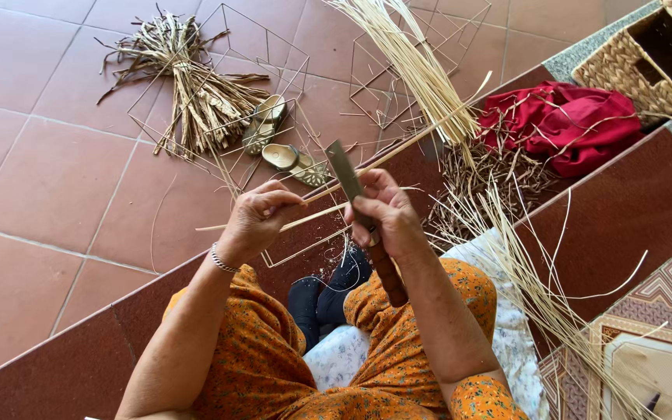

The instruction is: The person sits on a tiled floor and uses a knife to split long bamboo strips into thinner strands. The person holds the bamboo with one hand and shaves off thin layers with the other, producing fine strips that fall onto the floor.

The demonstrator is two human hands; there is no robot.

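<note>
Pale cane strip (367, 167) held across lap height, above the step edge, running from lower left up toward the upper right. Knife (345, 173) with flat grey blade laid against the strip, blade pointing up and left, dark brown handle (386, 272) running down past the wrist.

Right hand (379, 214) closed tight round the knife just below the blade, thumb up near the strip. Left hand (257, 222) closed on the strip, fingers curled over it, thumb and forefinger pinching; silver bracelet (223, 260) on that wrist.

Below the hands: orange patterned dress (266, 365), dark socks (328, 292), pale shavings on the dark red step (624, 210).

Right of the hands, loose cane strips (538, 288) fanned across the step and a flowered cloth (507, 327). Brown trimmings (484, 175) heaped just beyond, touching a crumpled red cloth (577, 124). Woven basket (655, 58) at the top right corner, on a grey ledge.

On the tiled floor (48, 179): long bundle of pale cane (418, 62) at the top centre, lying over thin wire frames (386, 85). 2 tan sandals (281, 144) near the middle, just beyond the hands. Bundle of dry brown stalks (188, 93) at the upper left, lying among more wire frames.

Patterned floor tile (663, 342) in the lower right corner.
</note>
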